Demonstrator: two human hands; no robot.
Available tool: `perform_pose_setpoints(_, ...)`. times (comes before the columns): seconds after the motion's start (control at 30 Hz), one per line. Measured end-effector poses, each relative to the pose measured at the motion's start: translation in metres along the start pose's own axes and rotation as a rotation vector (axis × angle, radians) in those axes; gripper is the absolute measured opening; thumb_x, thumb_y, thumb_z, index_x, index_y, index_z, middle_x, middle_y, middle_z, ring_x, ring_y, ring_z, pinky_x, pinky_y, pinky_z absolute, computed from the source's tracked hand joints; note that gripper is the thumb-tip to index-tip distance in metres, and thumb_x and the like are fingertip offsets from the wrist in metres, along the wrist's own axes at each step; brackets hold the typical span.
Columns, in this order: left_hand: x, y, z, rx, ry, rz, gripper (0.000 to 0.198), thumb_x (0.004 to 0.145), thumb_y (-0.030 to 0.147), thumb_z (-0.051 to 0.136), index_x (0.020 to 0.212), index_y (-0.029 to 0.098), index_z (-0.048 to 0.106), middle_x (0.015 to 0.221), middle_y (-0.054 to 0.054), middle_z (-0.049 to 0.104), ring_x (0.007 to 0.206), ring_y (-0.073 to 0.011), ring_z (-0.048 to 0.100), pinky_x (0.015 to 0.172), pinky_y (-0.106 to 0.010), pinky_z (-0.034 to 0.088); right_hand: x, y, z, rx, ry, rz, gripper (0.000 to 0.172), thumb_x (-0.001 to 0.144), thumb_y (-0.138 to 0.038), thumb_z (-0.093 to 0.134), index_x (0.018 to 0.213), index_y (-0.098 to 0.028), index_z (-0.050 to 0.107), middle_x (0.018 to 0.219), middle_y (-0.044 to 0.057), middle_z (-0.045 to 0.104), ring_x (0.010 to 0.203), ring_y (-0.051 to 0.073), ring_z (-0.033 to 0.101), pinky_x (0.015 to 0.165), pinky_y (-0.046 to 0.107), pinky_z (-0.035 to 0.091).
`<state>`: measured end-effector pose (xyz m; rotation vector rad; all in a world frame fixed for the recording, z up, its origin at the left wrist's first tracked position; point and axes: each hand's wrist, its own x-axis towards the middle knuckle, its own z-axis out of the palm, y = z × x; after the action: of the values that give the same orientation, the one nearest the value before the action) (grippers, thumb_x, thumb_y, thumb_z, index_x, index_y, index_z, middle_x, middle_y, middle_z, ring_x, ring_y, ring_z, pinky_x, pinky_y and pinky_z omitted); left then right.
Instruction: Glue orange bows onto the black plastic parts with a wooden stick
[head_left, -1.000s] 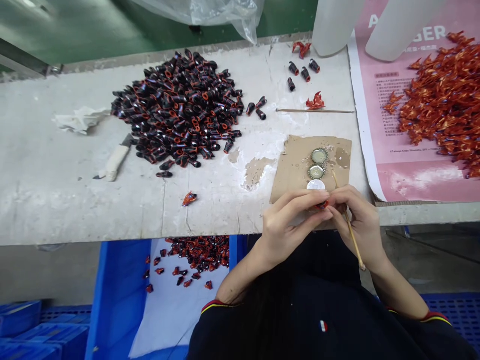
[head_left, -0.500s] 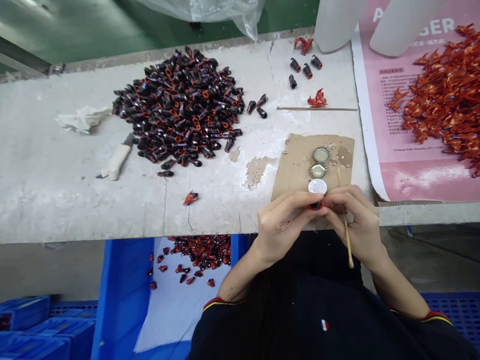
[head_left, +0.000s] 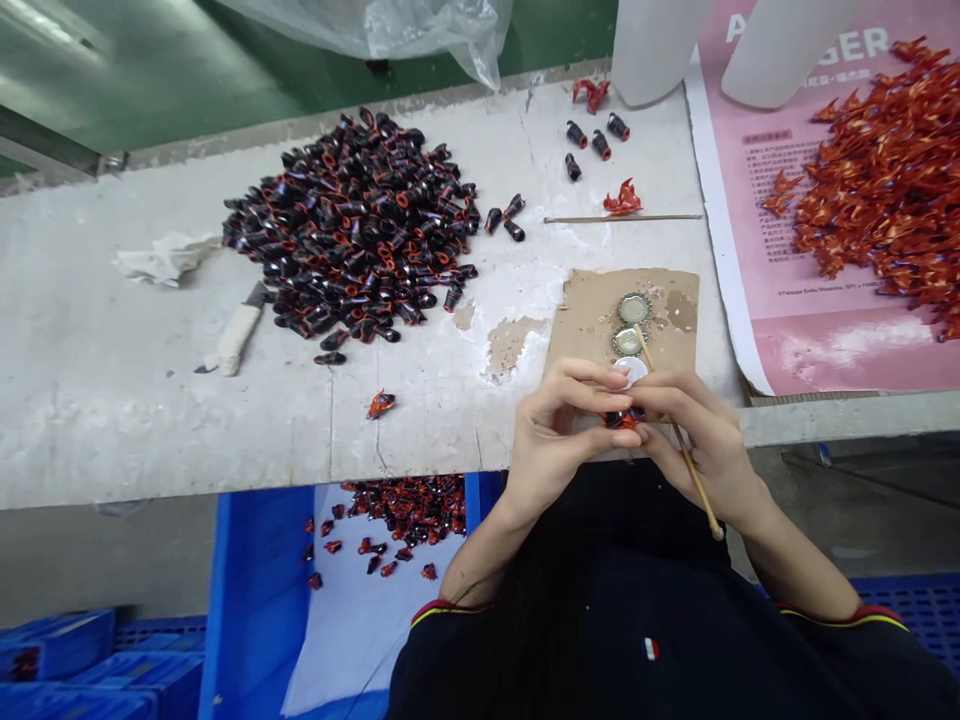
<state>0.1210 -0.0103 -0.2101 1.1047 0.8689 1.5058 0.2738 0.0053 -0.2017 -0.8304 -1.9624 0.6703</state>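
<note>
Between my fingertips is a small black-and-red plastic piece (head_left: 622,418), partly covered by the fingers. My left hand (head_left: 564,410) pinches it from the left side. On its right side the fingers of my right hand (head_left: 694,430) close in, and they also hold a thin wooden stick (head_left: 694,475) that slants across the palm. Just beyond the fingertips, a cardboard sheet (head_left: 585,310) carries two bottle caps (head_left: 634,309) and a white round disc (head_left: 631,371), the disc partly hidden by my fingers.
A large heap of black parts (head_left: 360,220) lies left on the worktable (head_left: 90,400). Orange-red parts (head_left: 870,190) are piled on a pink printed sheet (head_left: 787,350). A wrapped knife (head_left: 238,330) rests at left. Below the edge stands a blue bin (head_left: 255,600) holding finished-looking black-and-red pieces (head_left: 412,510).
My left fingers have spread and shifted around the small piece, showing more of its red side. The stick in my right hand has swung, its upper tip now over the bottle caps.
</note>
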Motion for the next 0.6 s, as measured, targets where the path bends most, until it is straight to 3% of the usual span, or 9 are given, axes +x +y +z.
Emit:
perform_pose_setpoints(0.27,0.0,0.001,0.003,-0.033,-0.042,0.011,0.015,0.072,0.033,0.083,0.083,0.03,0.074,0.085,0.003,0.071,0.102,-0.0141,0.071,0.099,-0.032,0.057,0.006,-0.007,0.002,-0.099,0.084,-0.124,0.013,0.097,-0.02,0.046,0.095,-0.027,0.057,0.072,0.0,0.062,0.064,0.014,0.058,0.058,0.031,0.048)
perform_pose_setpoints(0.43,0.001,0.0,0.003,0.016,-0.01,0.048,0.014,0.075,0.033,0.081,0.086,0.03,0.073,0.091,0.002,0.073,0.107,-0.0154,0.069,0.099,-0.032,0.057,0.006,-0.003,0.005,-0.009,0.032,-0.032,0.012,0.094,-0.016,0.053,0.101,-0.025,0.057,0.083,0.0,0.064,0.076,0.013,0.06,0.066,0.026,0.051)
perform_pose_setpoints(0.53,-0.004,0.008,-0.013,0.203,0.084,0.1,0.015,0.077,0.029,0.079,0.091,0.028,0.074,0.094,0.001,0.074,0.098,-0.0139,0.07,0.088,-0.027,0.058,0.004,0.004,0.004,0.003,-0.038,0.023,0.026,0.09,-0.018,0.061,0.114,-0.025,0.056,0.097,0.003,0.065,0.086,0.014,0.063,0.073,0.027,0.054)
perform_pose_setpoints(0.6,-0.011,0.018,-0.034,0.478,0.208,0.127,0.017,0.081,0.026,0.076,0.097,0.026,0.074,0.092,-0.001,0.074,0.088,-0.0133,0.069,0.082,-0.027,0.056,0.003,0.009,0.002,-0.02,-0.032,0.038,0.036,0.089,-0.016,0.061,0.123,-0.026,0.054,0.104,0.005,0.064,0.088,0.015,0.064,0.075,0.029,0.055)
